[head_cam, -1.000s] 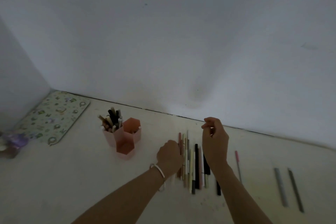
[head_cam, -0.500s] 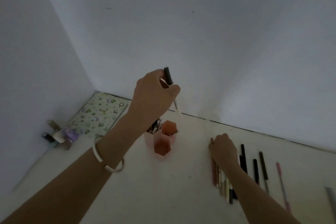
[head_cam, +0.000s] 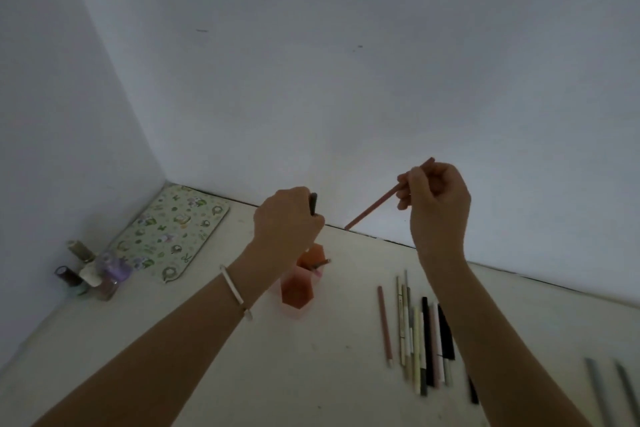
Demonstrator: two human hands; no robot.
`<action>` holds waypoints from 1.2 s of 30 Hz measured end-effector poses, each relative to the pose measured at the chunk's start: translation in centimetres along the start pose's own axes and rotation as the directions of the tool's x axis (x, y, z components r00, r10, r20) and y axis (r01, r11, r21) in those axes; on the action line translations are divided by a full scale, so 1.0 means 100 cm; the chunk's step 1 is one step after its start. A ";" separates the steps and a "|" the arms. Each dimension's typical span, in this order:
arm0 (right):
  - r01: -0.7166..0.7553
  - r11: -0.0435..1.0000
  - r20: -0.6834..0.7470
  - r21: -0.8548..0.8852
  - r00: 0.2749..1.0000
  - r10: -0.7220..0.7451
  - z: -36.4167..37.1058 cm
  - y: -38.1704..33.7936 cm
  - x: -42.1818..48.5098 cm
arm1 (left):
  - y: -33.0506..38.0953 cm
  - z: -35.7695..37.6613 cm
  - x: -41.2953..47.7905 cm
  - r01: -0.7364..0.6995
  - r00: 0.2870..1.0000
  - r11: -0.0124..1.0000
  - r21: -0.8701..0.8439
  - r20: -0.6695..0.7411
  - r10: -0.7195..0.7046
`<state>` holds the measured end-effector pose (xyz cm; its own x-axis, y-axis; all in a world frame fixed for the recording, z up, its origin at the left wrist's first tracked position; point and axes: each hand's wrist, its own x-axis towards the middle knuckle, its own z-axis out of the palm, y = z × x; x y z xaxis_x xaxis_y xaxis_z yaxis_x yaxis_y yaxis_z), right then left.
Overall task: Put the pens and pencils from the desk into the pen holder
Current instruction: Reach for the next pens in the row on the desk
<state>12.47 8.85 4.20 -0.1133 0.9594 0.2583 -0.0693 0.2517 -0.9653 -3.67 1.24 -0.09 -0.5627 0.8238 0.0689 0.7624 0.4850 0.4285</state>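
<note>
A pink hexagonal pen holder [head_cam: 297,293] stands on the white desk, partly hidden by my left wrist. Directly above it, my left hand [head_cam: 285,222] is shut on a dark-capped pen [head_cam: 313,203], whose lower part is hidden. To the right and higher, my right hand [head_cam: 434,201] pinches a long reddish-pink pencil [head_cam: 375,204] that slants down to the left. Several pens and pencils [head_cam: 420,336] lie in a row on the desk right of the holder. A single pink pencil [head_cam: 384,324] lies apart at their left.
A patterned mat [head_cam: 173,236] lies in the back left corner against the walls. Several small bottles [head_cam: 91,270] cluster in front of it. Two grey pens [head_cam: 609,392] lie at the lower right edge. The white desk [head_cam: 207,374] meets the wall close behind the holder.
My left hand has lowered with the dark-capped pen to just above the holder. My right hand has lifted off the row holding a reddish-pink pencil. The view has shifted.
</note>
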 end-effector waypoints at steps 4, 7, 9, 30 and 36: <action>-0.041 0.997 -0.016 0.059 0.999 0.042 0.006 0.018 -0.020 | -0.006 0.016 -0.003 0.018 0.995 0.995 0.100 0.101 -0.028; -0.085 0.996 0.023 0.018 0.996 0.084 0.014 0.040 -0.032 | -0.013 0.014 -0.002 0.032 0.994 0.999 0.044 0.107 -0.037; -0.079 0.995 0.056 -0.063 0.995 0.083 0.019 0.055 -0.038 | -0.018 0.001 -0.001 0.057 0.997 0.997 -0.050 0.053 -0.054; -0.049 0.921 -0.056 -0.387 0.998 0.029 -0.070 0.049 -0.010 | 0.087 0.095 -0.071 0.007 0.904 0.978 -0.211 0.419 0.084; -0.141 0.888 -0.053 -0.437 0.990 0.131 -0.120 0.073 -0.021 | 0.081 0.167 -0.079 -0.049 0.894 0.994 0.095 0.447 0.001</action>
<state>24.13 10.21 -3.85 -0.0691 0.9895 0.1270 0.3879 0.1440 -0.9104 12.33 3.55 -12.16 -0.3596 0.8687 -0.3406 0.8159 0.4698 0.3369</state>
